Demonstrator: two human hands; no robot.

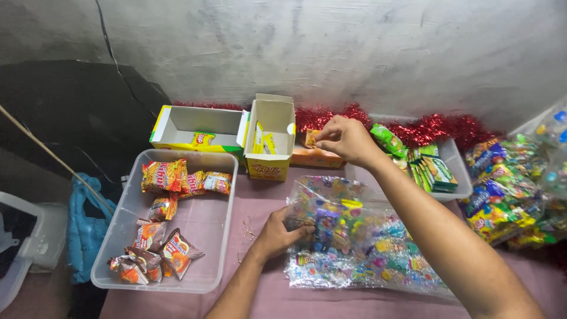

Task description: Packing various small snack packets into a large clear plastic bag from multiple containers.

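At the upper middle of the frame the right hand (pixel 345 140) reaches over the bench (pixel 260 207), its fingers (pixel 323 134) pinched nearly closed on a small orange packet (pixel 311 137). The packet sticks out to the left of the fingertips, just above an orange box (pixel 313 158) that lies against the red tinsel (pixel 413 127).

In the lower middle, the left hand (pixel 279 235) rests on a clear bag of colourful sweets (pixel 354 242). Its fingers (pixel 301 231) are curled and gripping the bag's left edge, with the bulk of the bag spreading to the right of them.

To the left stands a clear plastic tub (pixel 204 236) holding orange snack packs (pixel 171 177). Behind it are an open white carton (pixel 198 127) and an upright yellow box (pixel 270 139). At the right, a clear tray (pixel 455 159) holds green packets (pixel 434 171).
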